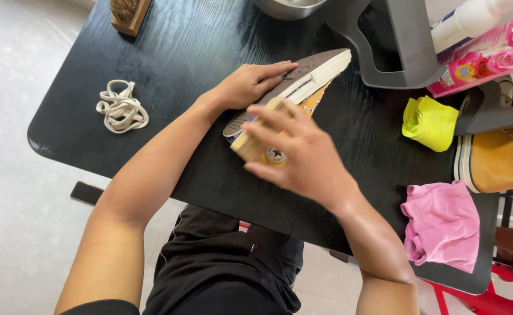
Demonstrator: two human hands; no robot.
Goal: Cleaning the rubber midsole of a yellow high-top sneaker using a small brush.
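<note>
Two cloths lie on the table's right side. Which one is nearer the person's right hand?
The pink cloth, crumpled at the table's near right edge by the right forearm. The yellow cloth lies farther back, beside the second mustard shoe. The right hand rests on a brush.

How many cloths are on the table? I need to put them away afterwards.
2: a yellow cloth near the table's right side, a pink cloth at its right front corner. Others may be hidden.

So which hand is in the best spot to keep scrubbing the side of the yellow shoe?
The right hand, probably. It already grips a wooden brush against the yellow shoe. The left hand lies flat on the sole, pinning the shoe on its side on the black table.
</note>
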